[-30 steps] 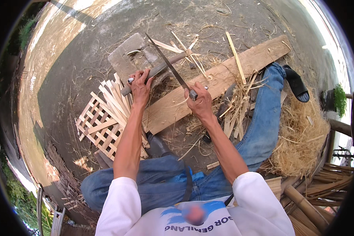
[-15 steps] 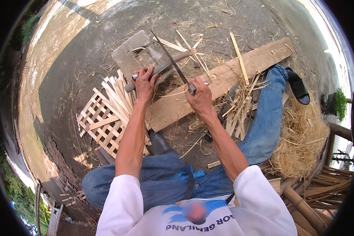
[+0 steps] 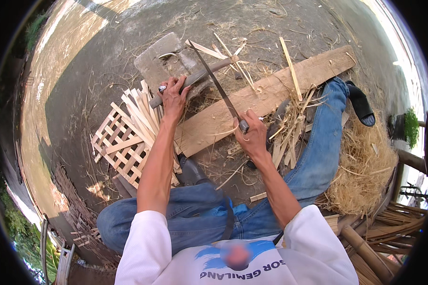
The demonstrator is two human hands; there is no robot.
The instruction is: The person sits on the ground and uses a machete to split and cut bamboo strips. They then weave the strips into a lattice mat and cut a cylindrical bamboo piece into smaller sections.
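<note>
My left hand [image 3: 174,97] is closed around a curved, grey-brown wooden stick [image 3: 195,78], which slants up to the right over a worn stone block [image 3: 152,61]. In my right hand [image 3: 253,137] is the handle of a long, dark knife [image 3: 222,91]. Its narrow blade points up and left and crosses over the stick; whether the two touch, I cannot tell. A thin, pale shaving hangs by the right hand. Below the knife, a long wooden board [image 3: 214,121] lies at a slant between my legs.
A woven lattice of pale strips [image 3: 123,142] and loose slats [image 3: 140,109] lie left of my left forearm. Split strips [image 3: 290,135] are heaped beside my right shin. A mound of fine shavings [image 3: 361,171] sits outside my right leg, near bamboo poles [image 3: 368,247].
My right hand has drawn back toward me and slightly right, pulling the knife along with it. The left hand and the stick have barely shifted.
</note>
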